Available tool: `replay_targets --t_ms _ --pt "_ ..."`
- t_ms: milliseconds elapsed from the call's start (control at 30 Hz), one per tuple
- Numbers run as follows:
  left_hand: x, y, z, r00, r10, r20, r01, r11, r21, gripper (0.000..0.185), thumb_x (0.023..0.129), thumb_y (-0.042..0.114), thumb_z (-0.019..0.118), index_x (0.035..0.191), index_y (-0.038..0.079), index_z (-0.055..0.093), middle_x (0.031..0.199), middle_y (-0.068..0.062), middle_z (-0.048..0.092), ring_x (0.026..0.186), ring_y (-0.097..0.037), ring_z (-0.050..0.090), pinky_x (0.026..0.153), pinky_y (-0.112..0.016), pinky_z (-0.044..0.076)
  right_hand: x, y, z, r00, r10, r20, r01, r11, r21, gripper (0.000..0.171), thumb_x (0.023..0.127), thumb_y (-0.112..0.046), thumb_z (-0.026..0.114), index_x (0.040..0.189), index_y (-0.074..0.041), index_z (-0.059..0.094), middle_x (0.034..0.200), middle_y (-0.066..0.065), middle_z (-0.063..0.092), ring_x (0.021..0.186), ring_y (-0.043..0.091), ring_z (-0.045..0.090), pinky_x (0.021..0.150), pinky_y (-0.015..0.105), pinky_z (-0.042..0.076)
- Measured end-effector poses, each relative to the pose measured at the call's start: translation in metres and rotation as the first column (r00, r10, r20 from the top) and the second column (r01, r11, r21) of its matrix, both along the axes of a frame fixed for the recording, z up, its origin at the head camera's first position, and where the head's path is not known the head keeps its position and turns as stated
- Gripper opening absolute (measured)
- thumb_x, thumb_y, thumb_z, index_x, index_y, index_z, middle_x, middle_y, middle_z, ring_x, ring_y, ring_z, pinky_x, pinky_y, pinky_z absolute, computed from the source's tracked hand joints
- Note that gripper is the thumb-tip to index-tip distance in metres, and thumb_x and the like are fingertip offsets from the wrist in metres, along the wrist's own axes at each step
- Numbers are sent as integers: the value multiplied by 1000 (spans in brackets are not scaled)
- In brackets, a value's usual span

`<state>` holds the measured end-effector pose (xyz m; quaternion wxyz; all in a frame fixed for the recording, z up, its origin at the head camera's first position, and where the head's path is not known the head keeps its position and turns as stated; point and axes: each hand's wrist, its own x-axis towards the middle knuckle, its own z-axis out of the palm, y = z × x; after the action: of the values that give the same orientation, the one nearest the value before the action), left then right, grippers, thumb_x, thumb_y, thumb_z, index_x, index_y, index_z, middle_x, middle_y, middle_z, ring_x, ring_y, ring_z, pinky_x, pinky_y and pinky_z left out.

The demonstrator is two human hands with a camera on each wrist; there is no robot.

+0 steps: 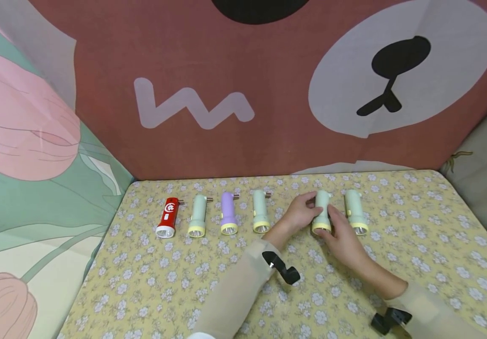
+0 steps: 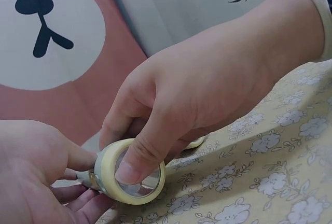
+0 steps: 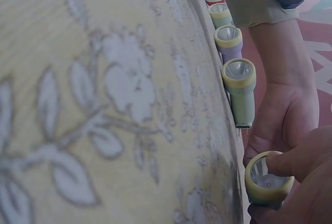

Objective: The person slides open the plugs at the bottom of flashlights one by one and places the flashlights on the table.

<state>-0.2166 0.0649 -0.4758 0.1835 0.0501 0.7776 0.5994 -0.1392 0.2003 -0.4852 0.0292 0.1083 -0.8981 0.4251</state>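
On the yellow floral-print tablecloth (image 1: 417, 245), six small plastic torches are laid in a row with lens ends toward the person, and the fifth from the left, a pale green plastic torch with a yellow lens ring (image 1: 322, 213), is taken as the landmark. It is held by both hands: the left hand (image 1: 299, 214) is curled against its left side, and the right hand (image 1: 342, 240) is closed on its lens end from the near right. To the landmark's left, in order outward, lie a second pale green torch (image 1: 260, 213), a lilac plastic torch (image 1: 228, 214), a third pale green torch (image 1: 198, 216) and a red plastic torch with a silver lens ring (image 1: 168, 218); just to its right lies a fourth pale green torch (image 1: 355, 213). Five torches are judged to be lined up and released; only the landmark torch is in hand, its placement or alignment being judged unfinished. The full row and the count are given by the head view alone. The left wrist view alone shows the right thumb pressed across the clear lens and yellow rim, with left fingers pinching the body behind. In the right wrist view the neighbouring torches are seen end-on along the cloth edge, and the landmark's lens ring is seen under the right fingertip.
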Motion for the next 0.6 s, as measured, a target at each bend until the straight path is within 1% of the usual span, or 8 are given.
replay_targets --t_ms 100,167,233,367,500,600 --pt "1 -2 3 1000 -5 0 5 1000 21 53 100 8 65 151 9 49 141 -8 59 126 -23 59 99 -30 53 0 0 1 999 3 -43 -3 1000 -2 74 95 -2 71 152 15 28 151 37 36 134 53 42 107 63 40" --pt "2 -2 4 1000 -8 -1 8 1000 24 53 100 8 65 151 9 49 141 -8 60 127 -23 59 98 -29 53 1 1 2 998 6 -57 -6 1000 0 73 94 -2 72 152 15 30 149 35 39 131 52 47 103 61 46" --pt "3 -3 5 1000 -7 -7 7 1000 27 53 100 8 66 151 8 49 142 -8 59 127 -23 59 97 -28 54 1 1 3 999 8 -52 -8 1000 -1 73 94 -2 72 152 14 30 151 34 39 130 51 49 100 58 49" --pt "4 -6 8 1000 -1 -9 1 999 36 54 99 7 67 150 8 50 141 -9 59 126 -23 61 96 -28 55 2 2 6 1000 14 -2 -14 1000 -26 76 94 -2 71 154 14 26 154 34 34 130 50 49 97 52 52" --pt "6 -9 10 1000 2 0 -2 997 78 55 98 6 68 150 9 50 141 -10 59 125 -24 61 94 -31 56 4 2 9 999 20 45 -17 998 -68 78 95 -1 70 155 14 22 158 34 27 134 50 45 98 47 51" --pt "8 -13 13 1000 -4 1 4 994 105 55 99 6 67 150 10 50 143 -10 58 126 -25 61 94 -33 57 5 1 11 998 26 55 -21 996 -90 79 95 -1 70 155 13 21 158 33 26 137 49 42 100 44 50"
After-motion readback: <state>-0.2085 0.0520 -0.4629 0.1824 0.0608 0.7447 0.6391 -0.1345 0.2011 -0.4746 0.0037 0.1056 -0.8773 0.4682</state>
